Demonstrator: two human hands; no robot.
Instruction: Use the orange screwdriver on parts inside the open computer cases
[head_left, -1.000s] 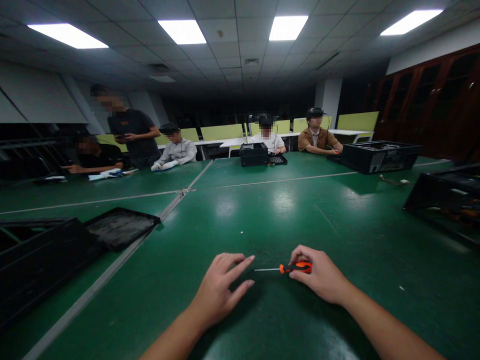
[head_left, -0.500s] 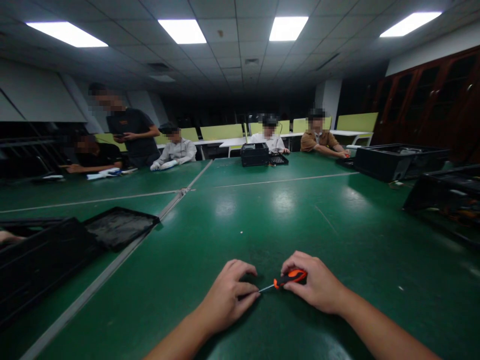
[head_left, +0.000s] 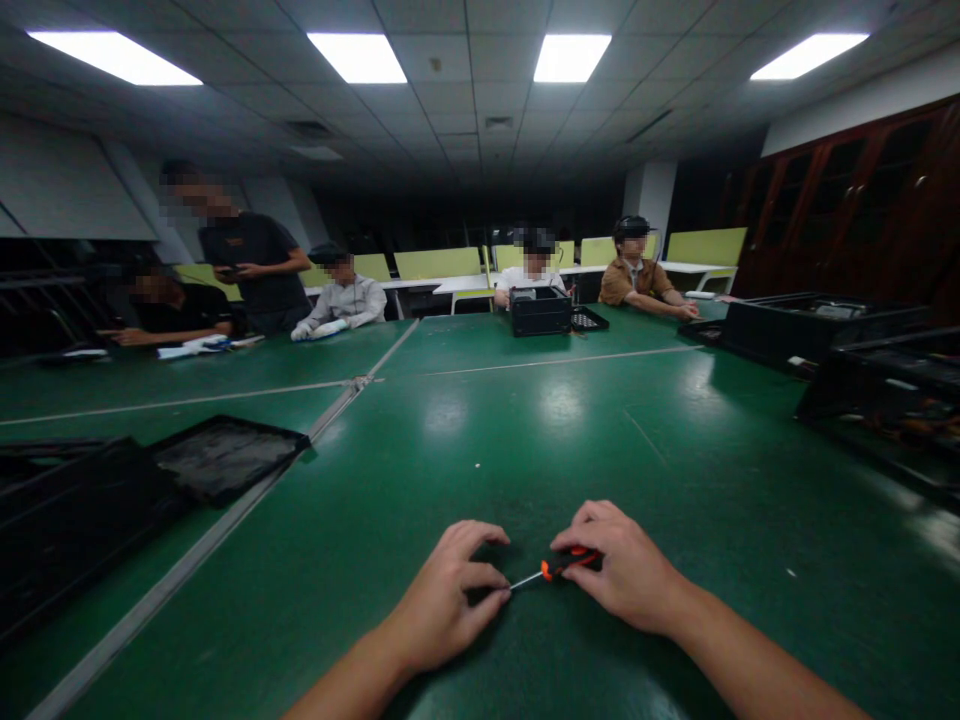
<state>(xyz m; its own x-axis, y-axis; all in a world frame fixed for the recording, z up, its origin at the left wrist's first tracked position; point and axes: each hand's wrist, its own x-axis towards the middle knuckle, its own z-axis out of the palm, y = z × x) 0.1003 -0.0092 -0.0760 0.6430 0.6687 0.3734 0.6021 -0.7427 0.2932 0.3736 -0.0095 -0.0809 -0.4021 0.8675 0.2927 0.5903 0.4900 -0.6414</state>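
Just above the green tabletop (head_left: 450,430) lies a screwdriver (head_left: 559,567) with an orange and black handle and a thin metal shaft pointing left. My right hand (head_left: 630,570) has its fingers closed around the handle and covers part of it. The tip of the shaft meets my left hand (head_left: 454,590), where thumb and index finger pinch it. The other fingers of that hand curl loosely, apart from the tool.
Black computer cases stand at the far middle (head_left: 541,311), on the right (head_left: 885,410) and at the left (head_left: 82,520). A dusty black panel (head_left: 225,458) lies beside the left one. Several people sit or stand across the table.
Both hands hold the screwdriver nearly as before; my right fingers now cover more of the handle. Across the table, the middle computer case has shifted right.
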